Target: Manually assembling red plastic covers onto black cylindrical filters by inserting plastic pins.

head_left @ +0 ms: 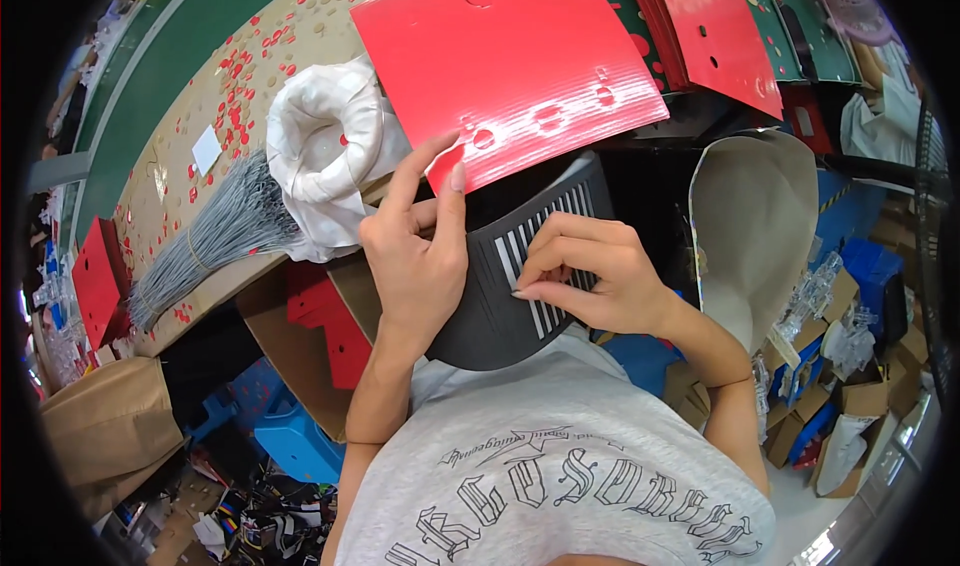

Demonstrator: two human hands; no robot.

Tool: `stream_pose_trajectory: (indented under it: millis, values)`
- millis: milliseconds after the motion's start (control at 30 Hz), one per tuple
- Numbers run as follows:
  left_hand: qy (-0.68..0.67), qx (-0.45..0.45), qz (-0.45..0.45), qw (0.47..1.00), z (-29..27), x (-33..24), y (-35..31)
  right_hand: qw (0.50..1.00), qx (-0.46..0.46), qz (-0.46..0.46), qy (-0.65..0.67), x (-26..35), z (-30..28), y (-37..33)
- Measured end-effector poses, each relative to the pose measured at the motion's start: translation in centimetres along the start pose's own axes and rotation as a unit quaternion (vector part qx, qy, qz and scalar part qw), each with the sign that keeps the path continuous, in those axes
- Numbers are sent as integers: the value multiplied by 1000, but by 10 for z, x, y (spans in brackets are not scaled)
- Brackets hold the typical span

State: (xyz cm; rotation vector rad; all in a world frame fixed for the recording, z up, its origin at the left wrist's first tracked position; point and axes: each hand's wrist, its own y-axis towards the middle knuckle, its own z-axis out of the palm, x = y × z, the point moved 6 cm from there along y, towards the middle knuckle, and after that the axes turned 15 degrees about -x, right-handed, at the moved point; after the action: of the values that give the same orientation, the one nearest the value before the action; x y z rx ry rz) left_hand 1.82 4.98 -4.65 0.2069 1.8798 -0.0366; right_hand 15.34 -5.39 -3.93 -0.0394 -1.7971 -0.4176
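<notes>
My left hand [420, 256] is at the near left corner of a glossy red corrugated sheet [500, 56]. Its index finger and thumb lie on the sheet, while the other fingers curl out of sight by the corner. The sheet carries round and oval cut marks. Below it, a curved black slotted panel [470, 316], like a chair back, leans against my lap. Over its slots hovers my right hand [600, 266], thumb and fingers pinched together. A tiny dark tip shows at the pinch, too small to name.
A bundle of thin grey wires [215, 236] lies left beside a white fabric ring [330, 136]. Red and tan cut-out bits litter the table [170, 181]. More red sheets [705, 31] stand at far right, near a large grey curved shell [750, 236]. Cardboard boxes [865, 398] crowd the right floor.
</notes>
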Motion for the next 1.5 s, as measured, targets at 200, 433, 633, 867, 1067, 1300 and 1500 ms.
stream_pose_trajectory:
  millis: [200,433,633,867,1067,1300,1500]
  values:
    - [146,84,121,978,17,-3,-8,997,-38,-34,-52,11,-38,32]
    - [152,67,170,971,20,-3,-18,984,-25,-105,-139,-6,-39,101]
    - [237,45,257,936,22,0,-24,974,84,-128,-165,-34,2,138]
    - [264,37,271,925,24,-2,-23,962,151,-102,-204,-38,14,149]
    - [242,20,283,928,23,0,-21,963,84,-146,-210,-40,12,146]
    - [219,23,270,937,25,0,-20,917,-41,-238,-316,-50,-21,163]
    - [210,20,268,940,23,4,-19,861,-86,-251,-434,-60,-38,173]
